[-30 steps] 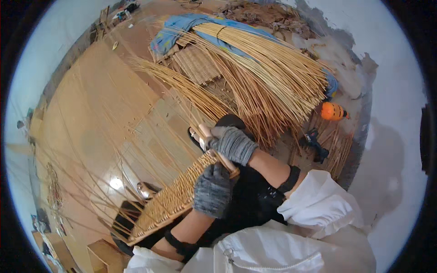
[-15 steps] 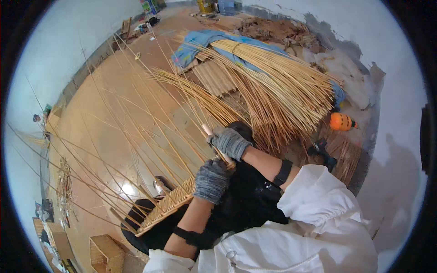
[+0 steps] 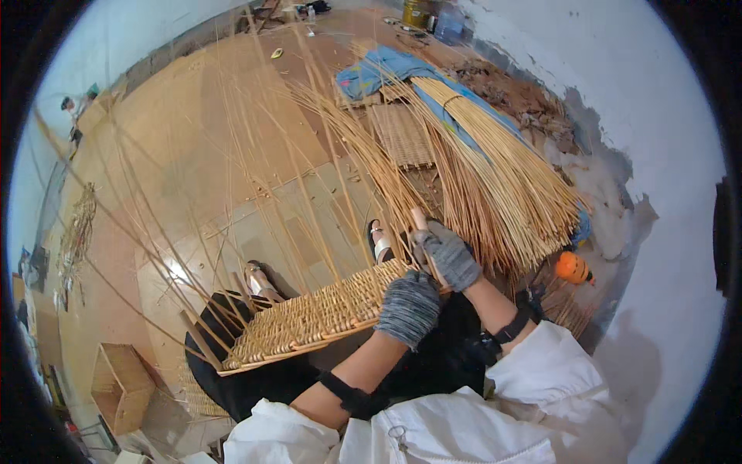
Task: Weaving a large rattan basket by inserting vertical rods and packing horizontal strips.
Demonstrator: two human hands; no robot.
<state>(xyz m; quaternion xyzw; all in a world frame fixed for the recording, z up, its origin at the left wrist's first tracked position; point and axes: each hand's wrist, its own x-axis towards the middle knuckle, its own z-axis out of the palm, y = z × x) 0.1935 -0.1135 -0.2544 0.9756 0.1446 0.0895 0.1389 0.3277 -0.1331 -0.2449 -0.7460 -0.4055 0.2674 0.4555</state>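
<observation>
Across my lap lies a woven wicker panel (image 3: 309, 319), with long thin willow rods (image 3: 297, 232) standing up from it. My left hand (image 3: 410, 309), in a grey knitted glove, is closed at the panel's right end, its fingertips partly hidden. Just beyond it my right hand (image 3: 451, 260), gloved alike, is wrapped round a thick pale wooden stick (image 3: 419, 218) at that same end. The stick's top shows above the right fist. At the panel's left end another thick stick (image 3: 199, 340) slants up.
Bundled rods (image 3: 495, 170) lie on a blue cloth (image 3: 379, 69) ahead to the right, by a small woven mat (image 3: 402, 135). An orange bottle (image 3: 573, 267) is at the right near the wall. A wicker box (image 3: 120, 387) stands at the lower left. My sandalled feet show beyond the panel.
The panel has swung flatter, so more of its weave shows, and its rods have swayed with it. Both hands keep their hold at its right end. The view has shifted too.
</observation>
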